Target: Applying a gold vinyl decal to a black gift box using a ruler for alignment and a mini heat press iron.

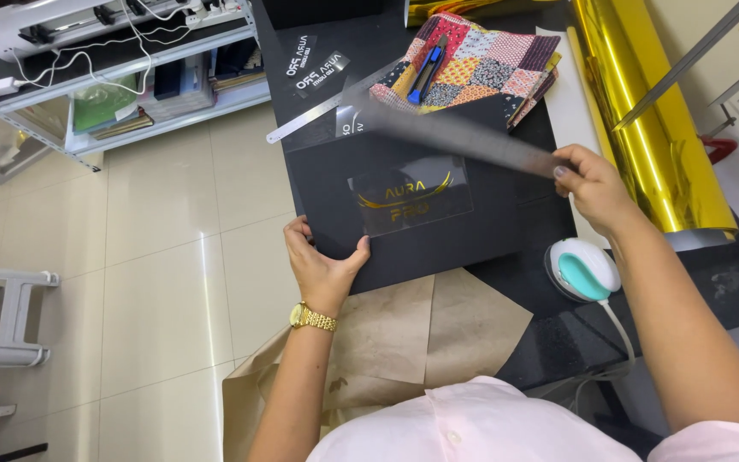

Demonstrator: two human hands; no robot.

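Observation:
A black fabric piece (489, 214) lies on the dark worktable with a clear transfer film (410, 195) carrying a gold design on its middle. My left hand (322, 261), with a gold watch at the wrist, presses on the fabric's near left edge, thumb on top. My right hand (592, 184) grips one end of a long metal ruler (464, 134), which hovers blurred above the fabric and slants toward the far left.
A patchwork cloth (481, 64) with a blue utility knife (428, 70) lies at the back. A gold foil roll (652, 111) runs along the right. A small white and teal heat press (583, 268) sits near me, brown paper (404, 329) in front. A shelf (130, 85) stands left.

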